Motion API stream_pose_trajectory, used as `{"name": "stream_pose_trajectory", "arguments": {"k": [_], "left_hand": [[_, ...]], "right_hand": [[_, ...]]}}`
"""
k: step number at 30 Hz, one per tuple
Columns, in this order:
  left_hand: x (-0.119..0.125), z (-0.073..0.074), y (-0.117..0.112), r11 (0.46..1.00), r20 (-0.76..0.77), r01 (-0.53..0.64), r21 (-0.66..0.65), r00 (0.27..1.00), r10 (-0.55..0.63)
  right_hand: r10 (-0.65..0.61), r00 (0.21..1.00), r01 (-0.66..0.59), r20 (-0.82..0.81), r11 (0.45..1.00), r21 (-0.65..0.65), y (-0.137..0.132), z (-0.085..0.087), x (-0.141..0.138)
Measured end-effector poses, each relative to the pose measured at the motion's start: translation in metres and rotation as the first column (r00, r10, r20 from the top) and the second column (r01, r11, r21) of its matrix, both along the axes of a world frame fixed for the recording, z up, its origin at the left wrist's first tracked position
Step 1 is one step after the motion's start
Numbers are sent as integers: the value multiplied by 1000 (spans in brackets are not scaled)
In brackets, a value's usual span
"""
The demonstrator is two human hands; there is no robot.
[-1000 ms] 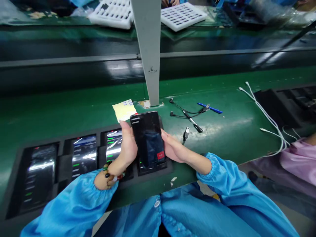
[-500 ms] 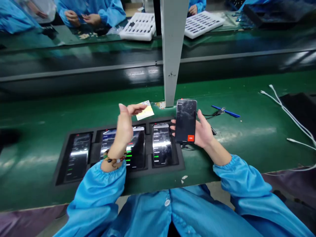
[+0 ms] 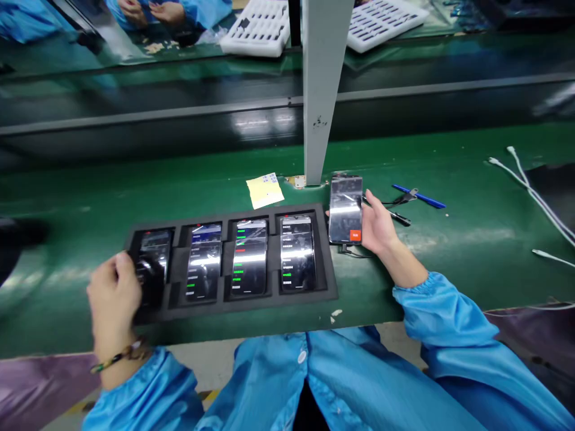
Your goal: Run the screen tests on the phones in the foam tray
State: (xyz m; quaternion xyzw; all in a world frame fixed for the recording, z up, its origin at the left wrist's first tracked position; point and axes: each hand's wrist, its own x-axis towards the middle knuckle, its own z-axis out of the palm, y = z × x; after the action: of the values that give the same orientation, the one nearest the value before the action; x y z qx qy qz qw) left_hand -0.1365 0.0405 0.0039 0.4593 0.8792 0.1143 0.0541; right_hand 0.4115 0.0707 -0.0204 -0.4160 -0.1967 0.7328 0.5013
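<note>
In my right hand (image 3: 381,228), a phone (image 3: 345,206) is held with its dark screen up and a red box at the lower corner. A black cable is plugged into its lower end. My left hand (image 3: 112,293), slightly blurred, is curled at the left edge of a black foam tray (image 3: 197,308), beside and partly over the leftmost phone (image 3: 155,263). Whatever its fingertips grip is hidden. Further phones lie in the tray's slots: one with a blue band (image 3: 204,260), one with green and red lines (image 3: 249,257), and one with a white list (image 3: 297,254).
Behind the tray lies a yellow paper note (image 3: 265,190), left of a grey post (image 3: 321,90). A blue pen (image 3: 420,196) and a black pen (image 3: 399,219) are right of the held phone. White cables (image 3: 534,188) lie far right. Across the bench are white trays (image 3: 258,30) and a co-worker's hands (image 3: 166,12).
My left hand has moved left and down from above the middle of the tray to its left edge, uncovering the middle phones. My right hand still holds the phone.
</note>
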Motion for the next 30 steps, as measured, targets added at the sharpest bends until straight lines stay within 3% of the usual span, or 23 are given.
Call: {"name": "stream_pose_trajectory", "arguments": {"k": [4,21,30], "left_hand": [[17,-14,-1,996,-16,-61,63,998,62],[21,-13,-2,986,-40,-134,97,990,138],[24,-16,-3,992,-102,-87,86,990,96]], "right_hand": [[44,998,-45,54,999,14,2,1,1],[18,989,-29,144,997,75,5,-6,-3],[1,977,-16,213,998,67,0,-7,-4]]}}
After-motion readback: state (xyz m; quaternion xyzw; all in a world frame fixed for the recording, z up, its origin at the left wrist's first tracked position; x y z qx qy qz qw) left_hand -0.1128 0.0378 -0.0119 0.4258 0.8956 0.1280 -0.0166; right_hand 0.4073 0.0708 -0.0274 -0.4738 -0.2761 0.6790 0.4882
